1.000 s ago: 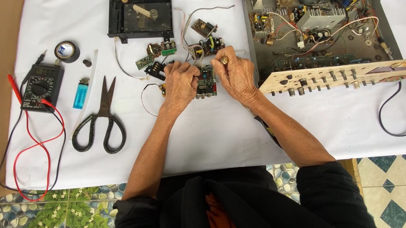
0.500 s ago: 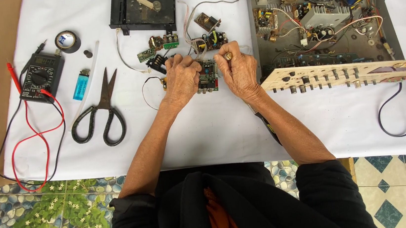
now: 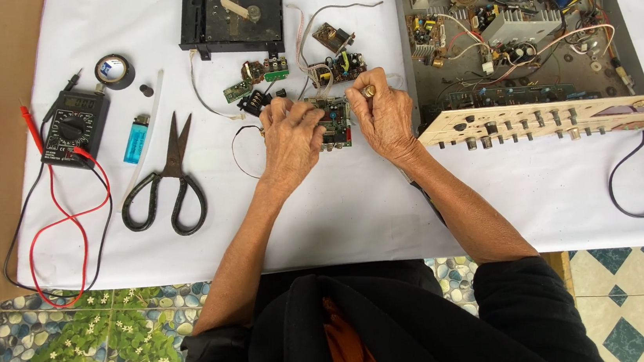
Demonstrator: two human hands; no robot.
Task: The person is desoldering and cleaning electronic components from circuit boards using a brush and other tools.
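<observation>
Here | circuit board [image 3: 334, 122] between left hand [image 3: 290, 139] | right hand [image 3: 383, 116]

Bare white cloth [image 3: 341, 211] lies open below both hands, while small circuit boards [image 3: 338, 65] crowd just beyond the left hand [image 3: 291, 141] and the open amplifier chassis [image 3: 520, 36] blocks beside the right hand [image 3: 383, 116].

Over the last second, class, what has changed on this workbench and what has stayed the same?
Hardly anything moved. Both the left hand and the right hand keep gripping the small circuit board between them, shifting only slightly. The scissors, meter, lighter and open amplifier lie where they were.
</observation>
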